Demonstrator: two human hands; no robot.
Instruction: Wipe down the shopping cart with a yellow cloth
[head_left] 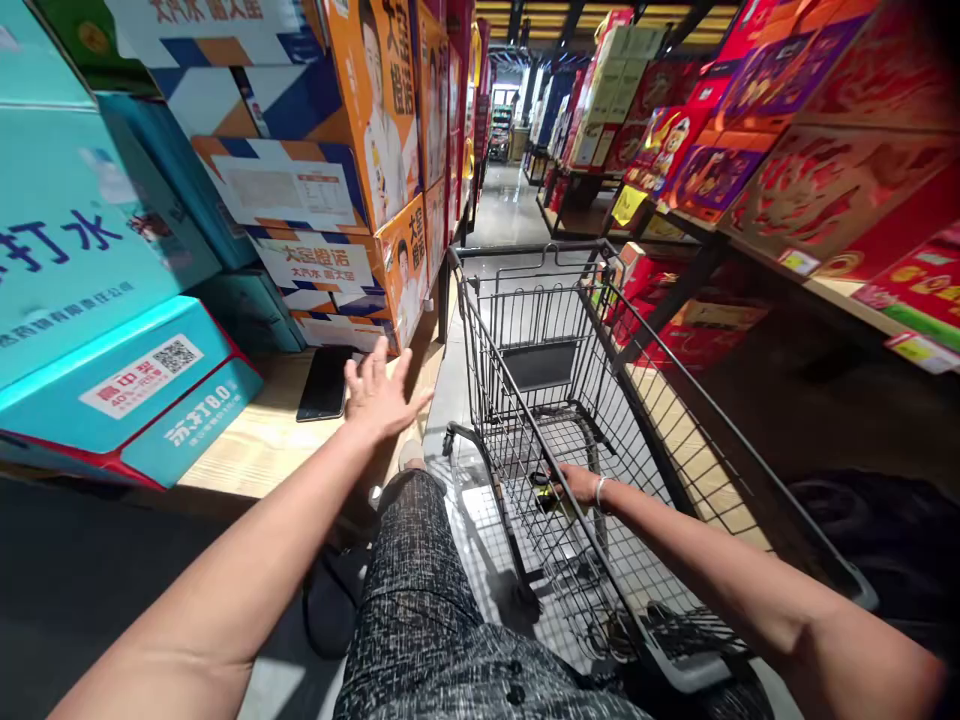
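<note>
Left of the cart (538, 366), the left hand (377, 392) spreads beside a phone (322, 384); inside, the right hand (579, 486) is at a yellow-green item (549, 496), grip I can't tell.

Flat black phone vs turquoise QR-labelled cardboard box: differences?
Size: the flat black phone is small and thin; the turquoise cardboard box is far bulkier.
Look: the phone's face is plain; the box has lettering and red edging.
Hand: the left hand is beside the phone, away from the box.
Shared: both rest on the pale wooden shelf.
</note>
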